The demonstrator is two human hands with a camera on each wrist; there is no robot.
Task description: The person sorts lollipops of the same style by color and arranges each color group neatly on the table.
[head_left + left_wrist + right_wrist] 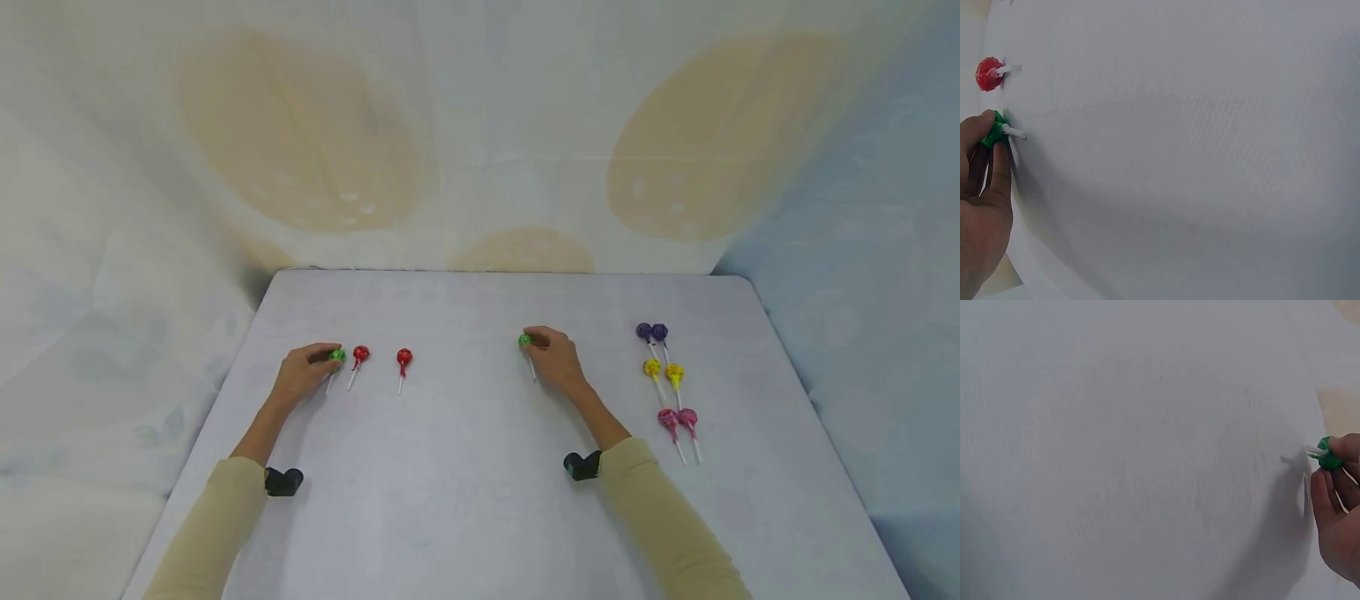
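From the head camera, a person in tan sleeves reached both arms over a pale grey counter (pixel 465 500). The left hand (pixel 303 372) lay on the counter's left side, its fingers (pixel 324 349) curled around the head of a green lollipop (pixel 337 356), whose white stick pointed back toward the person. Just right of it lay 2 red lollipops (pixel 361 354), the nearer one close to the hand and the other (pixel 404 358) a little farther right, both apart from it. The right hand (pixel 555 360) sat near the counter's middle, fingers bent over a second green lollipop (pixel 525 339) pinched at its head, the stick running under the hand. Farther right, well apart from that hand, 6 lollipops lay in pairs: 2 purple lollipops (pixel 651 332) at the back, 2 yellow lollipops (pixel 663 369) in the middle, 2 pink lollipops (pixel 678 417) nearest the person.

From the left wrist camera, the left hand (pixel 982 206) filled the lower left corner. Its fingers (pixel 1001 169) were nearly closed on the green lollipop (pixel 994 131), the short white stick poking out to the right. 1 red lollipop (pixel 988 74) lay just beyond, not touching.

From the right wrist camera, the right hand (pixel 1338 512) entered at the right edge. Its fingers (pixel 1321 494) curled in, the tips holding the green lollipop (pixel 1329 456) against the counter (pixel 1135 456).
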